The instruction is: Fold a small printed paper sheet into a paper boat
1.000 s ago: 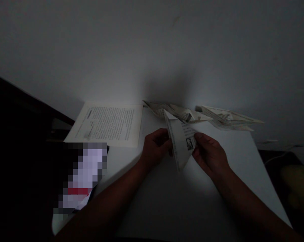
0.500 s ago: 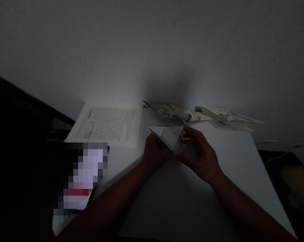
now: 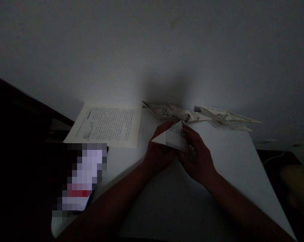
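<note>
A folded piece of printed paper (image 3: 173,137) is held between both hands just above the white table (image 3: 237,161). My left hand (image 3: 158,153) grips its left side with the fingers curled under the fold. From the right, my right hand (image 3: 196,158) pinches the same paper, fingers closed on its edge. The paper shows a pale triangular flap on the left and printed text on the right.
A printed page (image 3: 109,126) lies flat at the table's back left. Two folded paper shapes (image 3: 174,112) (image 3: 225,118) rest along the wall at the back. A blurred-out object (image 3: 82,178) sits at the left edge. The room is dim.
The paper stood upright as a long point, was then turned down flat, and is now folded smaller between the hands. Both hands drew closer together.
</note>
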A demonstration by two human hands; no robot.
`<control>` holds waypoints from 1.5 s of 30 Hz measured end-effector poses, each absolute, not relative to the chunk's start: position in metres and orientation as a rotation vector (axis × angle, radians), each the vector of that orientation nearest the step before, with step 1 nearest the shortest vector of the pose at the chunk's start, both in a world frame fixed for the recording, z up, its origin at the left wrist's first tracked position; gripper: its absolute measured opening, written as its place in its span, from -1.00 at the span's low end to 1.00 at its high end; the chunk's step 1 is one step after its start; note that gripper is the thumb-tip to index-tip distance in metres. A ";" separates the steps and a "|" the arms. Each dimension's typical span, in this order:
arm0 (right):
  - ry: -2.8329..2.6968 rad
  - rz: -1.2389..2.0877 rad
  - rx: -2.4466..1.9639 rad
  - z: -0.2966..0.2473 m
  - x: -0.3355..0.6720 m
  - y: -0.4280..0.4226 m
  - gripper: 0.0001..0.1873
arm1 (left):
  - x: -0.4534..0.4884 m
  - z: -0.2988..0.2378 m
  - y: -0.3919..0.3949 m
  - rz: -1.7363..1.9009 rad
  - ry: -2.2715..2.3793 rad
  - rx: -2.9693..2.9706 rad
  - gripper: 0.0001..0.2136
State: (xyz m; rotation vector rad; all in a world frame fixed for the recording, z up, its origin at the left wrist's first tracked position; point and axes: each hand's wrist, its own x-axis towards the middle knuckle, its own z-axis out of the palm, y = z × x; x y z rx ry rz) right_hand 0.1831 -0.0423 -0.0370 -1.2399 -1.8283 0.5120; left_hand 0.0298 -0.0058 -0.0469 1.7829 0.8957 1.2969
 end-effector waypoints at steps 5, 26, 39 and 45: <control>-1.808 0.466 -1.253 -0.041 0.186 -0.043 -0.33 | 0.031 -0.042 -0.009 1.278 0.840 1.901 -0.39; -1.617 0.376 -1.236 -0.025 0.195 -0.045 -0.65 | 0.028 -0.042 -0.005 1.180 0.559 1.092 -0.56; -1.695 0.333 -1.127 -0.035 0.194 -0.040 -0.81 | 0.026 -0.037 -0.002 0.860 0.755 1.007 -0.68; -1.622 0.258 -1.220 -0.045 0.204 -0.038 -0.78 | 0.024 -0.026 -0.003 0.788 0.777 1.202 -0.73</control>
